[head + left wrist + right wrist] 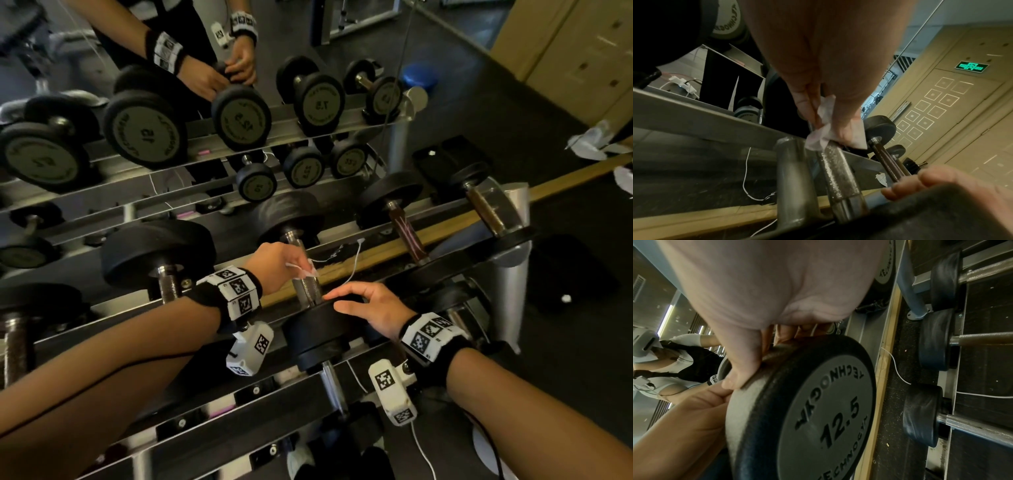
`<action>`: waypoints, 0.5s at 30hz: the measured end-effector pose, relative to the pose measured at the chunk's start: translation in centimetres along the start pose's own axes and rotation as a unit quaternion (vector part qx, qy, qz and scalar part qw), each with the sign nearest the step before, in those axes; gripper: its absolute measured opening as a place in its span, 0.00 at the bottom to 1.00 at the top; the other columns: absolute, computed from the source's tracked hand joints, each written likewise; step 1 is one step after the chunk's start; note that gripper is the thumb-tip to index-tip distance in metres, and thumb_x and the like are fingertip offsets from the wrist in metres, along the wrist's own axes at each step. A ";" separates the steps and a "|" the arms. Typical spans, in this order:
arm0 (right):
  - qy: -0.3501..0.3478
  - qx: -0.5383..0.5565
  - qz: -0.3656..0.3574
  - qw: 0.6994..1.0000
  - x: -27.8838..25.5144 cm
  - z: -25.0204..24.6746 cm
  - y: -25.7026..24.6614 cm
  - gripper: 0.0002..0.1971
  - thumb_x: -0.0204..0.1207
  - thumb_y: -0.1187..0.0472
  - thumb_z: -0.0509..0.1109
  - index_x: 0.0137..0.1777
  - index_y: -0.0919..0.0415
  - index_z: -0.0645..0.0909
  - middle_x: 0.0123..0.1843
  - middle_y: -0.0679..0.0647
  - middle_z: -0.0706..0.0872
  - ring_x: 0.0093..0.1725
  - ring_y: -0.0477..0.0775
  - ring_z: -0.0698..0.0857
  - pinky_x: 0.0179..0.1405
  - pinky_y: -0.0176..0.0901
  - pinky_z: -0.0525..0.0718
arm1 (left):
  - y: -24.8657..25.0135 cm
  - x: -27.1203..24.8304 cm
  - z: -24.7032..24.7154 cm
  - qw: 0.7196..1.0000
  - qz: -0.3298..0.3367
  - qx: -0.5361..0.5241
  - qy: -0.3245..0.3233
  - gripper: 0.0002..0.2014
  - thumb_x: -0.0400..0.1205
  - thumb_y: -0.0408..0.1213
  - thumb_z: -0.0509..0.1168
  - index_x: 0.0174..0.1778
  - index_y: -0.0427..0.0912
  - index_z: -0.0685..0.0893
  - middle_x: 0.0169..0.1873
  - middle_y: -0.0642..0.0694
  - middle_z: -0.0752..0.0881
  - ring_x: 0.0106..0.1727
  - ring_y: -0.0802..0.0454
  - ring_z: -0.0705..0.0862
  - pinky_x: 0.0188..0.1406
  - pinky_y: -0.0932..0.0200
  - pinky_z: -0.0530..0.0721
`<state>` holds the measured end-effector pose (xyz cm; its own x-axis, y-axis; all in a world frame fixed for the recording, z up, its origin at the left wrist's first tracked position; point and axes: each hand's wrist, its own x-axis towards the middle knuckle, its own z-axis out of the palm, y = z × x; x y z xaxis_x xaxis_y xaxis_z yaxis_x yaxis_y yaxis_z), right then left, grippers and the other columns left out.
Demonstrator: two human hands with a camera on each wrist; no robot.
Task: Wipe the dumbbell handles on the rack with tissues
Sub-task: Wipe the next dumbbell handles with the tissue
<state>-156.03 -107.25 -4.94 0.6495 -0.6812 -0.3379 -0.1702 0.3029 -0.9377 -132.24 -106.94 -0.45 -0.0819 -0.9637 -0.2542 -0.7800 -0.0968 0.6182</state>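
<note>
Tissue (pixel 301 269) pinched in L hand (pixel 274 265) around dumbbell handle (pixel 306 289), R hand (pixel 373 308) fingers relaxed, resting on weight head (pixel 318 329).

mirror (pixel 479 68): behind rack | white cable (pixel 352 263): on floor | green exit sign (pixel 971 67): on beige wall panel (pixel 962 121)
</note>
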 end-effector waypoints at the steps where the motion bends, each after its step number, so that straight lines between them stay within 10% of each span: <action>1: 0.001 -0.002 -0.001 1.000 0.0 0.0 0.0 0.10 0.77 0.61 0.75 0.55 0.48 0.90 0.57 0.52 0.91 0.58 0.53 0.89 0.58 0.48 0.89 | 0.0 -0.1 0.0 1.000 -0.007 -0.004 -0.020 0.05 0.78 0.35 0.74 0.42 0.50 0.90 0.46 0.56 0.90 0.49 0.61 0.86 0.57 0.63 0.83; 7: -0.006 0.005 0.006 1.000 -0.1 0.1 -0.3 0.10 0.77 0.62 0.74 0.54 0.47 0.90 0.56 0.53 0.92 0.58 0.57 0.89 0.60 0.52 0.88 | 0.2 -1.6 0.9 0.987 -0.008 -0.037 -0.154 0.04 0.79 0.33 0.73 0.47 0.43 0.91 0.46 0.46 0.92 0.50 0.55 0.89 0.57 0.63 0.82; 10: -0.005 0.009 0.010 1.000 -0.2 0.1 -0.5 0.10 0.77 0.64 0.74 0.53 0.48 0.91 0.57 0.55 0.91 0.58 0.57 0.89 0.59 0.52 0.89 | -0.2 -1.4 -0.6 0.992 -0.030 -0.115 -0.033 0.04 0.79 0.33 0.73 0.43 0.46 0.91 0.41 0.51 0.91 0.42 0.69 0.86 0.47 0.72 0.80; 15: -0.006 0.019 0.003 1.000 -0.2 0.3 -0.7 0.11 0.78 0.66 0.73 0.53 0.50 0.90 0.56 0.56 0.91 0.58 0.58 0.90 0.55 0.46 0.89 | -1.4 -0.4 -2.0 0.964 -0.081 -0.194 0.163 0.01 0.77 0.41 0.76 0.40 0.50 0.91 0.41 0.52 0.92 0.45 0.59 0.89 0.47 0.65 0.84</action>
<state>-155.83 -107.10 -4.18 0.6575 -0.6712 -0.3424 -0.1467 0.3317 -0.9319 -129.90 -106.87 0.29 0.2706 -0.9489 -0.1622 -0.4705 -0.2773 0.8377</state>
